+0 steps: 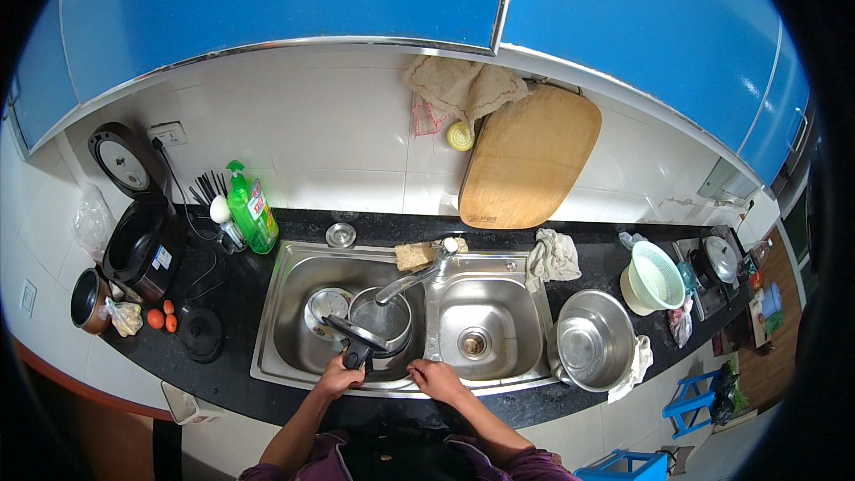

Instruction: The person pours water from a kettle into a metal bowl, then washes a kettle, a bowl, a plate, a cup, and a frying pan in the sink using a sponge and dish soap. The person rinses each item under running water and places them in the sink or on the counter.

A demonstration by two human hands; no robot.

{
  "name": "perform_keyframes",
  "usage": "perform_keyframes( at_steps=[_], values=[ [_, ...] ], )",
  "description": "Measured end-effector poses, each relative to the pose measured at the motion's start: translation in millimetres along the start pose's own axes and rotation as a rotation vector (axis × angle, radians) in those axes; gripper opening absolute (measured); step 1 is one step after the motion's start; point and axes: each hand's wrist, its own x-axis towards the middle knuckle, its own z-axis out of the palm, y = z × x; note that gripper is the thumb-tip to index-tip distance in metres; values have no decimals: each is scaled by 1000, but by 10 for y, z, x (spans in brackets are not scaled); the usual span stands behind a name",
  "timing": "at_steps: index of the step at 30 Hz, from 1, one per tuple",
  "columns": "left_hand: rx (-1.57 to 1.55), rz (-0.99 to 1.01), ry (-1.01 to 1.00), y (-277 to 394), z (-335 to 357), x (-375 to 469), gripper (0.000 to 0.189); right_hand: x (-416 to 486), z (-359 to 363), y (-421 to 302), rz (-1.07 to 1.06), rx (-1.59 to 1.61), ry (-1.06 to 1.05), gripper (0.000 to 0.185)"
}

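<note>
My left hand grips the black handle of a pan, which is tilted nearly edge-on over the left basin. Behind the pan, a round metal pot with water in it sits below the faucet. Beside that pot, a bowl with a patterned rim lies in the same basin, partly covered by a smaller pale dish. My right hand is over the sink's front rim near the divider, fingers curled and nothing visible in them.
Right of the sink stand a large steel pot, a cloth and a green colander. To the left are an open rice cooker, a green soap bottle, tomatoes and a black lid. A sponge lies behind the faucet.
</note>
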Motion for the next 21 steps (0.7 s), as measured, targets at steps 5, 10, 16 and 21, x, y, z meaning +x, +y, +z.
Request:
perform_keyframes(
  at_steps=[5,10,16,21],
  values=[
    [-12,2,-19,17,4,-4,16,0,0,-4,1,4,2,19],
    [3,-3,3,26,15,-10,16,3,-13,-6,-6,4,9,18],
    [-6,-12,-7,16,2,-1,17,4,-22,-9,-10,14,17,18],
    [-14,-5,-24,9,-9,4,16,7,-20,-4,-9,19,19,17]
  ],
)
